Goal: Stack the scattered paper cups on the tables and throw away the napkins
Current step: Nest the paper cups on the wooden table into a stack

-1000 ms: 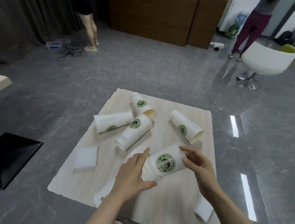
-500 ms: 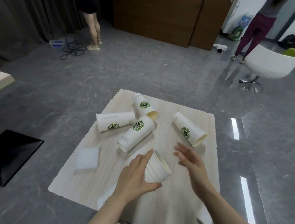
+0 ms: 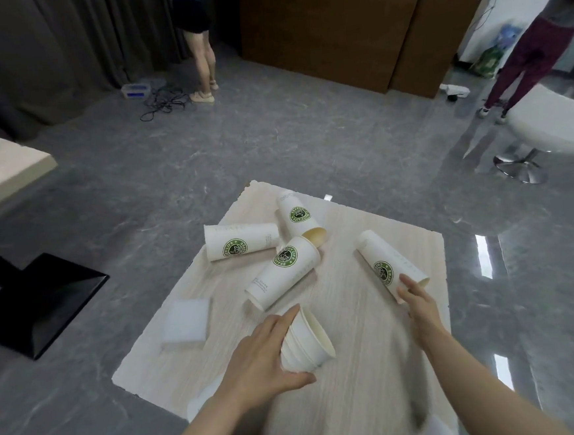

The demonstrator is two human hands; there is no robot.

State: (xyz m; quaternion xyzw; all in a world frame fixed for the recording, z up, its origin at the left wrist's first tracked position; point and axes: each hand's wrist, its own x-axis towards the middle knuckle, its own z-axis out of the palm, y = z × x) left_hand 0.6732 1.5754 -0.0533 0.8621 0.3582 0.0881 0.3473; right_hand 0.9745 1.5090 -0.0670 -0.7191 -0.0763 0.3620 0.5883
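My left hand [image 3: 262, 360] grips a short stack of nested white paper cups [image 3: 306, 344] over the near middle of the light wooden table [image 3: 360, 383], mouth turned to the right. My right hand [image 3: 419, 304] reaches to the right-hand cup [image 3: 389, 266], which lies on its side; its fingertips touch the cup near its mouth. Three more logo cups lie on their sides further back: one in the middle [image 3: 283, 272], one to the left [image 3: 241, 244], one at the far edge [image 3: 299, 216]. A white napkin [image 3: 186, 321] lies at the table's left.
More white paper shows at the table's near edge, under my left forearm [image 3: 199, 404] and blurred at the near right corner [image 3: 436, 428]. A black table base [image 3: 34, 299] stands left, a white chair [image 3: 546, 128] right. Two people stand at the back of the room.
My right hand let go of the cup stack and moved right and forward to the right-hand cup. My left hand turned the stack so that its mouth faces right.
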